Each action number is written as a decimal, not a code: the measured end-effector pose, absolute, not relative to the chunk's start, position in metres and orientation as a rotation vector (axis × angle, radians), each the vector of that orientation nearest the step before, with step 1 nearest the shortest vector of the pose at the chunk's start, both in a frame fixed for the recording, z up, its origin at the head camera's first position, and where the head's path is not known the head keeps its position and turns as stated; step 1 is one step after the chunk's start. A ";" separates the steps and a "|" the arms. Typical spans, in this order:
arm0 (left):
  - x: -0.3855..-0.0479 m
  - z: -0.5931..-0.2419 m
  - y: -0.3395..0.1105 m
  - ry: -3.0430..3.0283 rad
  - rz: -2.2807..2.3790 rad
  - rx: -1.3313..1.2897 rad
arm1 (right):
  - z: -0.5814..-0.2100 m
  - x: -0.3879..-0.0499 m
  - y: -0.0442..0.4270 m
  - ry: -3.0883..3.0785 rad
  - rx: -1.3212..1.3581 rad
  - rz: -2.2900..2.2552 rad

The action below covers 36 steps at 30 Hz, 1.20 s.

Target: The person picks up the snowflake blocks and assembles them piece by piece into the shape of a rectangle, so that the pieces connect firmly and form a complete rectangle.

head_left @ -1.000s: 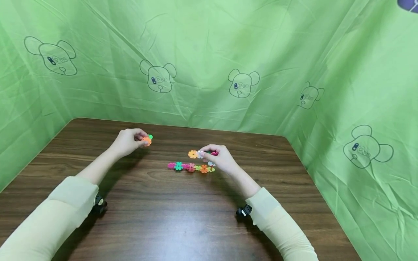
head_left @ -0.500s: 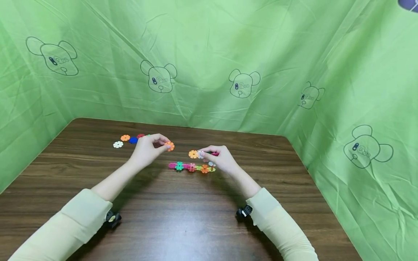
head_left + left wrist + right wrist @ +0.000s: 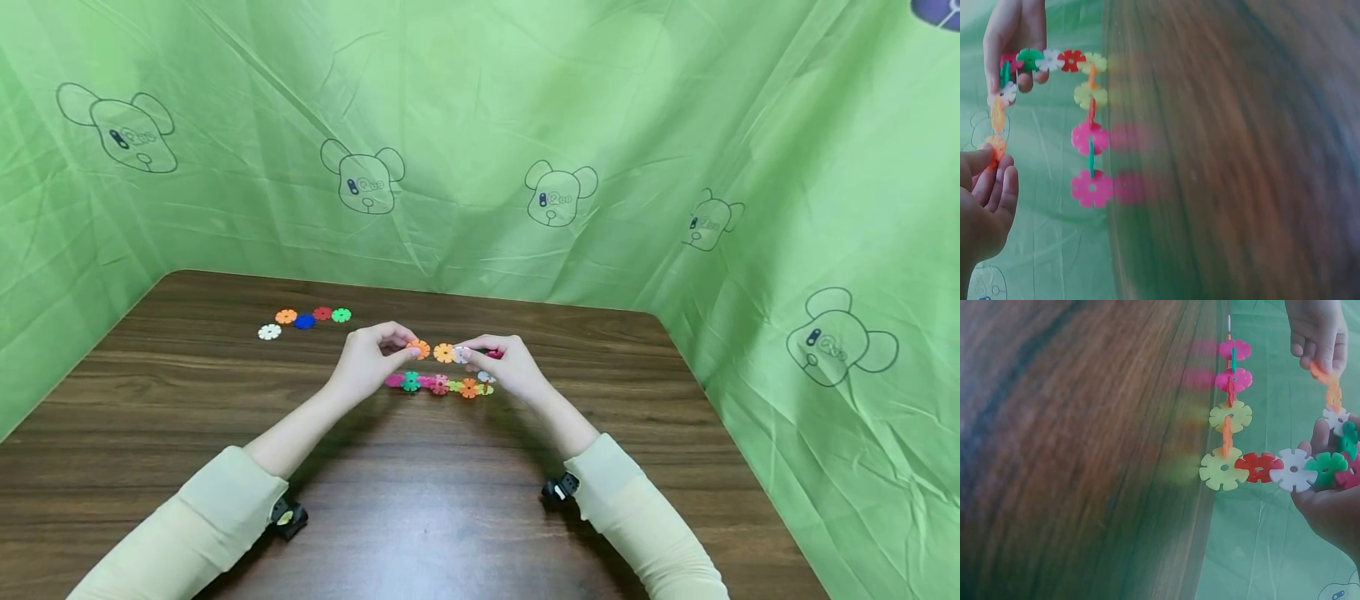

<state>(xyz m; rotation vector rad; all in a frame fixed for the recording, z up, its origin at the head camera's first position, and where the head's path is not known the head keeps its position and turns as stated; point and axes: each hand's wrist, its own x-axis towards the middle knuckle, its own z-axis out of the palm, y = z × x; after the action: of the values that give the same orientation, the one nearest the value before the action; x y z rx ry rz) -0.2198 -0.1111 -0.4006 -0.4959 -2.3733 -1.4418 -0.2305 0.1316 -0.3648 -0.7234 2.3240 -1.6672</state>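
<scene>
My left hand (image 3: 367, 358) pinches an orange flower-shaped plastic disc (image 3: 422, 349) between thumb and fingers. Facing it, my right hand (image 3: 513, 367) holds a chain of slotted discs near its upper end, by a white disc (image 3: 461, 355). A light orange disc (image 3: 444, 353) ends that upper row, close to the orange disc; whether the two touch, I cannot tell. In the right wrist view the chain bends in a U, through white, red (image 3: 1259, 467) and yellow (image 3: 1224, 469) discs. Its lower row, with pink discs (image 3: 1091, 137), stands on the table. My right fingers partly hide the bend.
Several loose discs lie at the back left of the brown wooden table (image 3: 420, 517): white (image 3: 270, 332), orange (image 3: 286, 317), blue (image 3: 304, 322), red (image 3: 322, 313) and green (image 3: 341, 315). Green cloth (image 3: 465, 108) hangs behind and beside the table.
My left hand has come from the loose discs at the back left rightward to the chain's upper end, carrying the orange disc. My right hand and the chain have stayed put.
</scene>
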 end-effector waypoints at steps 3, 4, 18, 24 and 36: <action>-0.219 -0.400 -0.107 -2.363 -1.441 -0.504 | -0.365 -0.230 0.132 2.322 -0.725 -1.669; -0.219 -0.400 -0.105 -2.363 -1.439 -0.504 | -0.365 -0.230 0.132 2.321 -0.725 -1.671; -0.210 -0.398 -0.096 -2.376 -1.394 -0.505 | -0.363 -0.223 0.134 2.395 -0.851 -1.593; -0.207 -0.396 -0.094 -2.377 -1.392 -0.518 | -0.359 -0.217 0.133 2.462 -0.974 -1.524; -0.204 -0.392 -0.090 -2.371 -1.377 -0.537 | -0.353 -0.215 0.133 2.513 -1.065 -1.477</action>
<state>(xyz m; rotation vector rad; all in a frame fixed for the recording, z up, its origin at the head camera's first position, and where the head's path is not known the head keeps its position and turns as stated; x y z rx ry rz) -0.2045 -0.0903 -0.3916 -0.5370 -2.3712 -1.3773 -0.2148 0.1331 -0.3535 -1.0652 2.5131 -1.4767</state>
